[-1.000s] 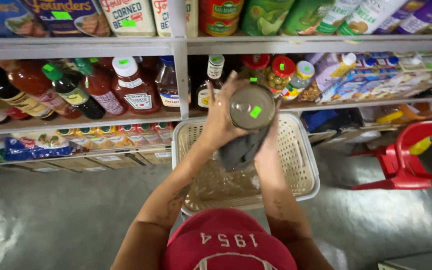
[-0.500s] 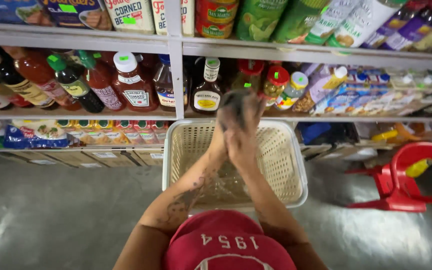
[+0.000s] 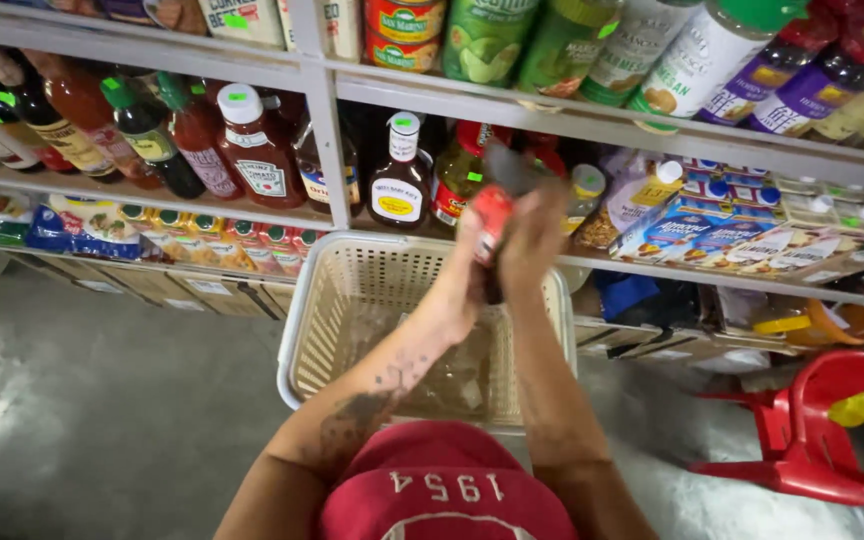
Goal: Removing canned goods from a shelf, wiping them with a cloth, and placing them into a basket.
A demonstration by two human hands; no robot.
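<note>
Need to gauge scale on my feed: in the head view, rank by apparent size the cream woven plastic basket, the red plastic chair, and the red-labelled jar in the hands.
1. Cream woven plastic basket
2. Red plastic chair, partly cut off, so unsure against the basket
3. Red-labelled jar, mostly covered by the left hand and right hand

Grey concrete floor (image 3: 102, 400) gleams under overhead light; white metal shelves (image 3: 322, 130) line the wall, red plastic chair (image 3: 812, 430) at right.

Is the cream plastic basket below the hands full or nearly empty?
Nearly empty. Through the cream basket its mesh bottom shows almost everywhere; only something thin and clear lies there. Both hands, left hand and right hand, hold a red-labelled jar above it.
</note>
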